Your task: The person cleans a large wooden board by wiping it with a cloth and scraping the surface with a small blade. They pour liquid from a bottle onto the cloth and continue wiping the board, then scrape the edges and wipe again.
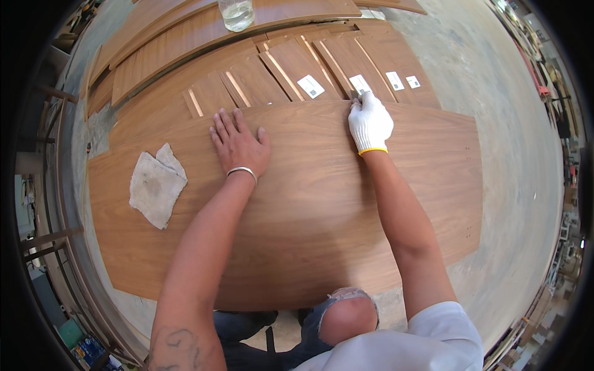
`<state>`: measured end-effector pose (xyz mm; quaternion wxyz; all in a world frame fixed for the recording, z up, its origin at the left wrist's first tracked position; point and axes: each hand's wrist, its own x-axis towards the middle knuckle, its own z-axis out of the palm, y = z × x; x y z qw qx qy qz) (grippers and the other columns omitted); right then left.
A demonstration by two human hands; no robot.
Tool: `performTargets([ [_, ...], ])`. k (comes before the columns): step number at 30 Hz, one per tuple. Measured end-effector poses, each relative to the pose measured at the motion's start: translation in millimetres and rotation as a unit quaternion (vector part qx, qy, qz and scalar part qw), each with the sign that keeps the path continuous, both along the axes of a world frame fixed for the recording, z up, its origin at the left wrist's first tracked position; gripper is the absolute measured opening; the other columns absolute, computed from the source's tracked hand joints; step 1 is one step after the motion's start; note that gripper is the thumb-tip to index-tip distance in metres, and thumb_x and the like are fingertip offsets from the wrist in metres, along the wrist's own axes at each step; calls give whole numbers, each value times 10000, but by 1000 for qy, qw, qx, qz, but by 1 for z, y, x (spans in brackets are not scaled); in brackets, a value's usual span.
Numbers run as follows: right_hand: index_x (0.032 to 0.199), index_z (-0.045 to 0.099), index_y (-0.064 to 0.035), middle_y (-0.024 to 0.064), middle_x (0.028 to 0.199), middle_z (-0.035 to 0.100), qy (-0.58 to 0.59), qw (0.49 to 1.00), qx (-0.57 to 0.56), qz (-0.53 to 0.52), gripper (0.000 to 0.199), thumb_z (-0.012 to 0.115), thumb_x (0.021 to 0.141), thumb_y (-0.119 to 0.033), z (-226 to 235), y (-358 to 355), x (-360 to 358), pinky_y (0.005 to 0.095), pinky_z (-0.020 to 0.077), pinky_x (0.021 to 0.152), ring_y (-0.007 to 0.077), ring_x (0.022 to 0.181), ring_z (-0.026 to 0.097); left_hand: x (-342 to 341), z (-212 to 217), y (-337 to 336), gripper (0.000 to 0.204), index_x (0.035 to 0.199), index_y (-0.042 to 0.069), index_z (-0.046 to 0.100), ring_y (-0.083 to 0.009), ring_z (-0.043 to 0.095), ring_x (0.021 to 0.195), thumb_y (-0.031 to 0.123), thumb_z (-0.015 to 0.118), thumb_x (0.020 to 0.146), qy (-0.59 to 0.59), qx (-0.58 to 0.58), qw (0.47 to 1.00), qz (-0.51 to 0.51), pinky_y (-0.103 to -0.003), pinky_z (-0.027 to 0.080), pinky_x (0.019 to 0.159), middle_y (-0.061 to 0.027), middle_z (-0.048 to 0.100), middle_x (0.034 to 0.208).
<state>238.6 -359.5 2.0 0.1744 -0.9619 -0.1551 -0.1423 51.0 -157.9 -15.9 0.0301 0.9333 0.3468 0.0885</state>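
while the broad brown panel (297,235) lies flat as the dial, twelve at its far edge, a grey-white rag (154,195) rests on it between nine and ten o'clock: one, cloth, stained, one corner folded, soft by its look.

panel: one, large, wood-grained, faintly glossy. from where i stand i judge it stiff, heavy and awkward for a single hand by sheer breadth, rather slippery on the face, liable to chip at corners and edges. best holds, in my judgement: the two short ends, at nine and three, fingers beneath, thumbs above.

left hand (242,145): bare, at eleven, laid palm down close to the far edge, fingers spread and nearly straight, touching the panel and grasping nothing. metal bracelet (241,169) at the wrist.

glass jar (237,15): one, clear, well beyond the panel between eleven and twelve; likely fragile.

grooved boards (297,62): several, just past the far edge, eleven to one.

white labels (310,86): several, on those boards, twelve to nearly two.

right hand (371,123): gloved in white knit, yellow cuff, between one and two, fingers bent and drawn together at the far edge. a grey sliver (354,94) shows by the fingertips, too small to name; whether they pinch it, i cannot tell.

small holes (468,148): two groups, panel's right end, either side of three.
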Motion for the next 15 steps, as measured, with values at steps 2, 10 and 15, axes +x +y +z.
performTargets([
  [2,947,663,-115,161,879,724,3,1000,9,10,166,652,959,-279,-2,9,-4,508,558,717,378,832,719,0,1,-1,759,1579,-28,368,-400,193,1589,432,510,992,6,9,1000,3,-515,108,1300,-276,279,1676],
  [10,977,642,-107,154,915,729,33,994,13,102,166,658,944,-269,6,50,-29,505,561,724,371,850,723,-1,1,2,767,1584,-23,369,-400,183,1592,430,515,982,4,1,1000,5,-517,98,1302,-280,264,1683],
  [15,982,650,-111,158,914,733,5,1000,21,16,172,656,957,-281,1,6,-4,520,557,727,376,843,724,-1,2,0,748,1578,-21,374,-397,190,1591,430,504,994,5,6,1000,3,-513,104,1301,-276,272,1679],
])
